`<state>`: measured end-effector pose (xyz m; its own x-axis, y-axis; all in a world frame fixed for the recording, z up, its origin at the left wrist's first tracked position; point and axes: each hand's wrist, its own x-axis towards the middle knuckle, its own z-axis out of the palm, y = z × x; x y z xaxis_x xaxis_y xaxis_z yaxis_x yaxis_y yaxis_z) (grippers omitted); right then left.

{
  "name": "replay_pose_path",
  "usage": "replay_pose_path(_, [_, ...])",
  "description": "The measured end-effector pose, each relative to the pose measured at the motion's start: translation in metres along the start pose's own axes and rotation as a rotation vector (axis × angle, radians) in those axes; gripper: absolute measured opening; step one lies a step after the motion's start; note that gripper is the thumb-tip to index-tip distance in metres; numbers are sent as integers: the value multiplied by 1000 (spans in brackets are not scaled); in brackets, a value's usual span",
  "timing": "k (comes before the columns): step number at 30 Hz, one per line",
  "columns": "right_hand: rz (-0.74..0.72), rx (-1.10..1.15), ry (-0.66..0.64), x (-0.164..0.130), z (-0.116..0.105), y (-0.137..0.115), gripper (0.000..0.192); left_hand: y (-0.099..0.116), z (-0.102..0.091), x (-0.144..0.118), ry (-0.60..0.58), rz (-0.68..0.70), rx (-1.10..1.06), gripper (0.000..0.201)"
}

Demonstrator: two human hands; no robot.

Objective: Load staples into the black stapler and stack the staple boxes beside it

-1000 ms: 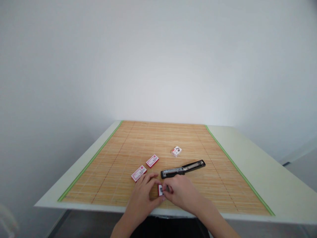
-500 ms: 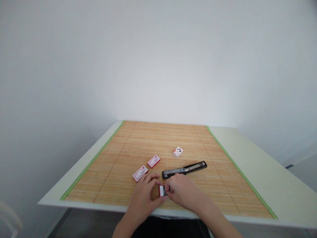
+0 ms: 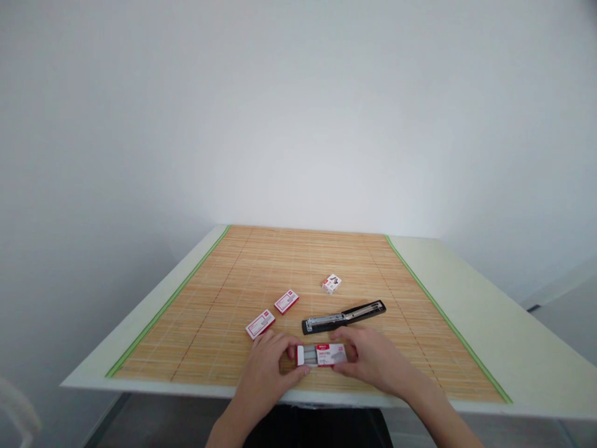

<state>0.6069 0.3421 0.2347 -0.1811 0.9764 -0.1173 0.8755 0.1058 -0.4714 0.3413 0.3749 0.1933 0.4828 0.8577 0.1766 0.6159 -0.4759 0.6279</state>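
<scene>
My left hand (image 3: pixel 268 370) and my right hand (image 3: pixel 373 359) together hold a small white-and-red staple box (image 3: pixel 321 354) just above the near edge of the bamboo mat (image 3: pixel 298 267). The left fingers pinch its left end; the right fingers grip its right end. The box looks slid open, with grey staples showing. Just beyond it lies a black stapler (image 3: pixel 344 317), opened out flat on the mat.
Two closed white-and-red staple boxes (image 3: pixel 261 323) (image 3: pixel 286 301) lie left of the stapler. A smaller white box (image 3: pixel 331 284) sits farther back. The mat covers a pale table (image 3: pixel 485 317) against a white wall.
My right hand has moved to the right, and the staple box between my hands now shows lengthwise with its tray drawn out. The left hand has stayed in place.
</scene>
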Motion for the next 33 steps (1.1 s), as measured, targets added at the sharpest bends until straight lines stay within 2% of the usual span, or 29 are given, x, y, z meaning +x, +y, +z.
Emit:
replay_pose_path(3, [10, 43, -25, -8, 1, 8, 28, 4, 1, 1, -13, -3, -3, 30])
replay_pose_path(8, [-29, 98, -28, -7, 7, -2, 9, 13, 10, 3, -26, -1, 14, 29])
replay_pose_path(15, [-80, 114, -16, -1, 15, -13, 10, 12, 16, 5, -14, 13, 8, 30])
replay_pose_path(17, [-71, 152, 8, -3, 17, -7, 21, 9, 16, 4, -11, 22, -7, 33])
replay_pose_path(20, [-5, 272, 132, -9, 14, 16, 52, 8, 15, 0, 55, 3, -60, 31])
replay_pose_path(24, [148, 438, 519, -18, -3, 64, 63, 15, 13, -5, 102, 39, -9, 38])
replay_pose_path(26, [197, 567, 606, -18, -9, 84, 72, 19, 14, -6, 80, 66, 78, 45])
replay_pose_path(28, [211, 744, 531, -15, -11, 97, 78, 21, 16, -6, 59, 72, 144, 49])
replay_pose_path(31, [191, 929, 357, -8, -9, 101, 74, 21, 19, -5, 46, 69, 198, 51])
replay_pose_path(33, [169, 952, 345, -2, -10, 97, 70, 20, 20, -4, 49, 72, 216, 51])
